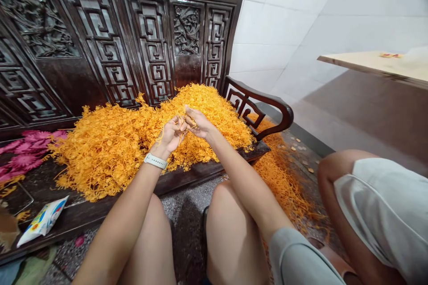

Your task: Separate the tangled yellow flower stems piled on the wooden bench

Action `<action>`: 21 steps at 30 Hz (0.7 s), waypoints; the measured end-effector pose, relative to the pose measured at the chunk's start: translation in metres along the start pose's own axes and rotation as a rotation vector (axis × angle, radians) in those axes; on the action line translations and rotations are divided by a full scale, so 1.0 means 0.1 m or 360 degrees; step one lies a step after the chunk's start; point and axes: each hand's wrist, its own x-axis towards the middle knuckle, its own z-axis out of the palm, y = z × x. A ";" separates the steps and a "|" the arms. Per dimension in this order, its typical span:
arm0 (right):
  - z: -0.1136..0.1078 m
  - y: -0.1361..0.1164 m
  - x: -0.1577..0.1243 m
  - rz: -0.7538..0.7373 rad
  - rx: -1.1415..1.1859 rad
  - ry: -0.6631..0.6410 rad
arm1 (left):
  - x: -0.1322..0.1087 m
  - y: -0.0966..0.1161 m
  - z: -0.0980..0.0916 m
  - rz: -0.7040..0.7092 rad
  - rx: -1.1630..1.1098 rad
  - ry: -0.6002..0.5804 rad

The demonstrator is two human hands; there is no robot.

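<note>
Orange strands are pinched by left hand and right hand; pink flowers are seen at nine o'clock.

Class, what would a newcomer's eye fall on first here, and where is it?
Most likely the big heap of orange pieces on the dark carved bench. In front of it, the left hand and right hand meet at thin orange strands. Bright pink pieces at the picture's left edge come next.
</note>
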 end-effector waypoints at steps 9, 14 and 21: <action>0.06 -0.19 -0.10 -0.0010 0.0441 -0.0174 | -0.09 0.07 0.05 0.0017 -0.0358 -0.0093; -0.03 -0.21 -0.06 -0.0073 0.0513 0.0041 | -0.05 0.12 0.01 0.0069 -0.0419 0.0027; -0.01 -0.20 -0.11 -0.0301 -0.0084 0.0241 | 0.07 0.07 -0.11 0.0273 0.0017 0.0179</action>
